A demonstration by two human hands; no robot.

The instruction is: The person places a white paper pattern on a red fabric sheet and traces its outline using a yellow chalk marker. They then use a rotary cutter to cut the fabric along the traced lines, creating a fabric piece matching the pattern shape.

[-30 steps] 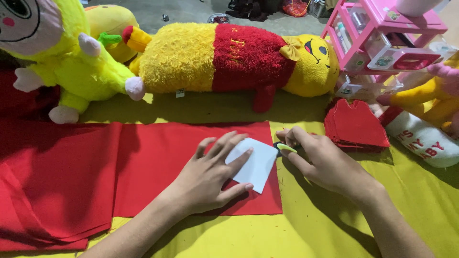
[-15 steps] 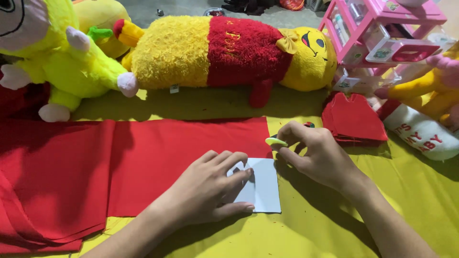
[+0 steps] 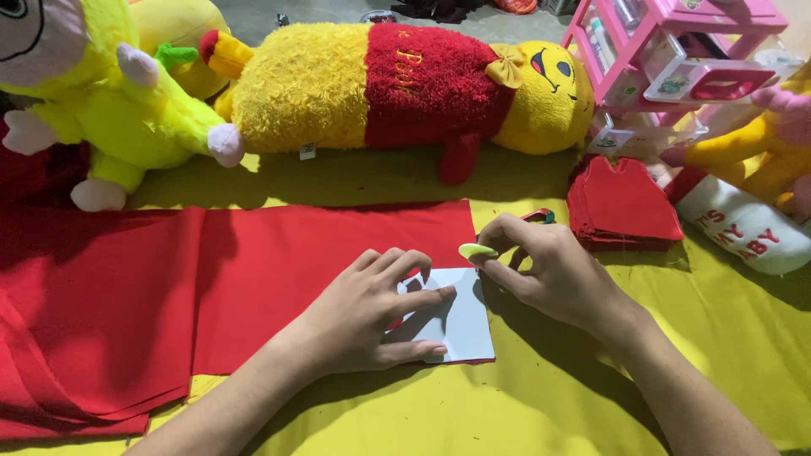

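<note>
My left hand (image 3: 372,308) lies flat with spread fingers on a white paper template (image 3: 463,325), pressing it onto the corner of a long red fabric strip (image 3: 279,279). My right hand (image 3: 553,274) pinches a small light-green piece of chalk (image 3: 476,251) at the template's upper right corner. The fabric lies on a yellow cloth (image 3: 524,405).
A pile of cut red fabric pieces (image 3: 621,203) sits right of my right hand. A yellow-and-red plush toy (image 3: 397,84) lies behind, a lime-green plush (image 3: 93,93) at far left. A pink plastic drawer rack (image 3: 676,51) and more plush toys (image 3: 743,224) stand at right.
The template has slid from the fabric's middle to its lower right corner and been squared up. My left hand now presses it flat; my right hand brought the chalk to its top edge.
</note>
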